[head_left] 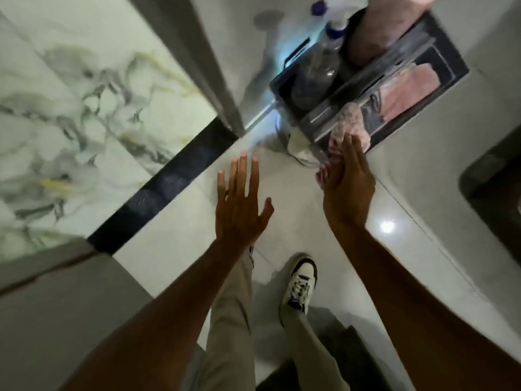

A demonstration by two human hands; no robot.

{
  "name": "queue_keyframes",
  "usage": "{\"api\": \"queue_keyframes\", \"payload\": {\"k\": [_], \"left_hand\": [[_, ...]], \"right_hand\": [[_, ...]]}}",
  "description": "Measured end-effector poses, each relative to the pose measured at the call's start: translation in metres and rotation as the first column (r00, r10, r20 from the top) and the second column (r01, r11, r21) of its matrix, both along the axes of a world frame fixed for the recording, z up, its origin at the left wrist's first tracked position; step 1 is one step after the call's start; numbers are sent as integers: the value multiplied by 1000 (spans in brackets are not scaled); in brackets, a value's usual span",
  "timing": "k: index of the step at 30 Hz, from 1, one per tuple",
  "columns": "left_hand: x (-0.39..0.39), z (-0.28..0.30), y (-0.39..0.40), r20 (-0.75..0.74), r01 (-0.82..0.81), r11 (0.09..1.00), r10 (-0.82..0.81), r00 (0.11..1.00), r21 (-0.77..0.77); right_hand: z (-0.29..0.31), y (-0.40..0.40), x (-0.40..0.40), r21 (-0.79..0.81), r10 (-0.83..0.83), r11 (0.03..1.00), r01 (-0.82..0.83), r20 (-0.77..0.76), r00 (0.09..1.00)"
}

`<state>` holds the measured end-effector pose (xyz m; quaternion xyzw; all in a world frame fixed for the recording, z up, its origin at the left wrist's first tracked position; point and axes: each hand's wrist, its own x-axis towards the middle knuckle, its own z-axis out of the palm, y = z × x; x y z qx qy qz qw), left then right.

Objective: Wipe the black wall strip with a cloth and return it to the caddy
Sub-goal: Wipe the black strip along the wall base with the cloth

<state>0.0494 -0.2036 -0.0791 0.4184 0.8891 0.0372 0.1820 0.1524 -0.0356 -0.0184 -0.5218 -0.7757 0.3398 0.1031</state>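
Observation:
The black wall strip (169, 187) runs diagonally along the foot of a marbled wall panel (70, 122) on the left. A dark caddy (448, 71) stands on the floor at the upper right. My right hand (348, 187) reaches to the caddy's near edge with a crumpled pink cloth (348, 122) at its fingertips, the cloth resting against the rim. Between the strip and the caddy, my left hand (239, 204) hovers over the floor, fingers spread and holding nothing. The picture is motion-blurred.
Inside the caddy are a clear spray bottle (324, 63) with a blue-white head, folded pink cloths (408, 86) and a blurred pinkish roll (386, 32). A grey door frame (203, 66) meets the strip. A dark object (496, 187) sits at right. My shoe (300, 280) is on the glossy floor tiles.

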Motion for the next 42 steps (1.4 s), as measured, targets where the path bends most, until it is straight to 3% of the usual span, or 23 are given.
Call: {"api": "queue_keyframes", "payload": {"k": [3, 6, 12, 17, 28, 31, 34, 38, 42], "left_hand": [[7, -1, -64, 57, -107, 994, 108, 992, -16], [10, -10, -134, 119, -194, 980, 198, 973, -48], [-31, -40, -230, 127, -352, 928, 367, 922, -125], [-76, -113, -277, 96, -387, 902, 409, 907, -194], [-117, -445, -271, 23, -281, 945, 289, 957, -170], [-120, -510, -263, 62, -278, 950, 289, 955, -145], [-125, -544, -268, -10, -295, 954, 294, 956, -59], [-120, -557, -282, -122, -313, 947, 319, 940, 68], [-112, -545, -278, -109, -304, 947, 314, 943, 100]], "right_hand": [[8, -50, -8, -23, 204, 978, -206, -59, 977], [-8, -111, -21, -93, 356, 930, -355, -2, 934], [-65, -178, -99, -87, 491, 870, -485, 75, 868], [-149, -195, -169, -61, 513, 858, -510, 68, 855], [-465, -187, -266, -4, 694, 703, -711, 223, 685], [-518, -173, -285, 91, 675, 698, -710, 249, 695], [-551, -171, -301, 248, 656, 678, -692, 222, 722], [-585, -173, -311, 393, 687, 568, -723, 258, 679], [-582, -187, -334, 434, 606, 634, -640, 235, 760]]}}
